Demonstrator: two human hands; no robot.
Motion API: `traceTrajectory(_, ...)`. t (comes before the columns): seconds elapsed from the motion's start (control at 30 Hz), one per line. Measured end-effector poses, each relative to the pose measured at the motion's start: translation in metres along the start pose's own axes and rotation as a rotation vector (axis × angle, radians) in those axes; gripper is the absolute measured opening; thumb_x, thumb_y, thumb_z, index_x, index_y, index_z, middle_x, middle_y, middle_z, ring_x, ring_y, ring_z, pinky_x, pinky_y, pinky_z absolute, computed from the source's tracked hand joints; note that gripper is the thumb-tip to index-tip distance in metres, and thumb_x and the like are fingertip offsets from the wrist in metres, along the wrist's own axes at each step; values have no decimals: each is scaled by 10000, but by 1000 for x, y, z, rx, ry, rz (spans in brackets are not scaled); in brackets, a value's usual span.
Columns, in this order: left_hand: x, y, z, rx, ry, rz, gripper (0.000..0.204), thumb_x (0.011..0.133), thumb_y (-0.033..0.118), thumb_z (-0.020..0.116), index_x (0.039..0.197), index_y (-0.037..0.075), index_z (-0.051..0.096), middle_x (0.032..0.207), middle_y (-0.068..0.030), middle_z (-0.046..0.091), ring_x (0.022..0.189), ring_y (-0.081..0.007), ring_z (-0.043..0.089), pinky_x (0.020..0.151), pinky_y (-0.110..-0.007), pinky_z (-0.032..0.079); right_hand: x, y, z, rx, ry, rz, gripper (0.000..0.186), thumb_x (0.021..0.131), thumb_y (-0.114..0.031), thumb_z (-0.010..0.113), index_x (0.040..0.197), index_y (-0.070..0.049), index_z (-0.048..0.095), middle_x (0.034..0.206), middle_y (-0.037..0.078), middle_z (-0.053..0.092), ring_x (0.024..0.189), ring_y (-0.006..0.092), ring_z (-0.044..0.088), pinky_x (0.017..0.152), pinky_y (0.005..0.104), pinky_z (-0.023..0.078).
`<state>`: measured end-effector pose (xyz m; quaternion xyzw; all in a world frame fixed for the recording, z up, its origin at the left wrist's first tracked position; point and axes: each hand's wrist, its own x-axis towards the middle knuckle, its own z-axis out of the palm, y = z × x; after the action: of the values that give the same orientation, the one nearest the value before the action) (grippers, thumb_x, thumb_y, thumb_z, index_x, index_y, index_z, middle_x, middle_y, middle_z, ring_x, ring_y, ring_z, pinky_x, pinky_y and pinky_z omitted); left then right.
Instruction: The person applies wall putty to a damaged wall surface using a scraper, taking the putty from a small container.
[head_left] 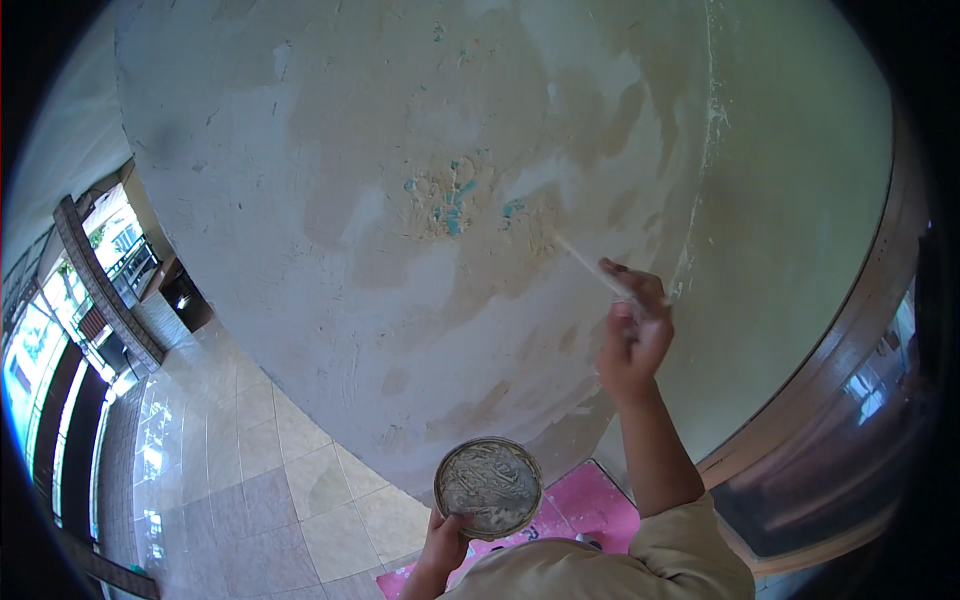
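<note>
A patched wall (330, 150) in pale grey and beige fills the middle, with rough putty and flaking turquoise spots (450, 205). My right hand (635, 320) is closed on a pale, flat putty tool (585, 260), blurred, whose end reaches toward a beige patch right of the turquoise spots. Whether it touches the wall I cannot tell. Low at the centre, my left hand (445, 540) grips a round, shallow tin (488, 480) smeared with grey putty, its thumb over the rim.
A pale green wall (780, 200) meets the patched one at right, beside a wooden-framed dark glass panel (820, 470). A tiled floor (220, 450) runs left toward a column (105, 280) and bright openings. A pink sheet (590, 500) lies on the floor below me.
</note>
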<state>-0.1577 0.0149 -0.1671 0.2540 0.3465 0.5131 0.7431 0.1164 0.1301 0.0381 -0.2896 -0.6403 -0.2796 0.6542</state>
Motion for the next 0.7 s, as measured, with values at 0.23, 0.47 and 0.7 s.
traceTrajectory(0.23, 1, 1, -6, 20, -9, -17, 468, 799, -31, 484, 1264, 3, 443, 1203, -126, 548, 1121, -250, 542, 948, -365, 462, -18, -3, -24, 548, 115, 806, 263, 962, -220, 546, 1120, -17, 493, 940, 32, 578, 782, 73, 543, 589, 231, 468)
traceTrajectory(0.47, 3, 10, 13, 135, -25, 51, 487, 794, -34, 480, 1277, 9, 441, 1206, -111, 546, 1141, -231, 518, 977, -348, 419, -42, -1, -49, 603, 45, 913, 295, 942, -226, 578, 1133, -16, 500, 966, 42, 592, 771, 87, 563, 585, 243, 486)
traceTrajectory(0.7, 6, 18, 25, 215, -137, 308, 597, 791, -48, 467, 1376, 17, 370, 1272, -97, 503, 1186, -198, 463, 1016, -319, 360, -61, -23, -71, 670, -37, 1062, 324, 935, -212, 587, 1176, -9, 514, 1024, 62, 608, 842, 103, 599, 644, 256, 523)
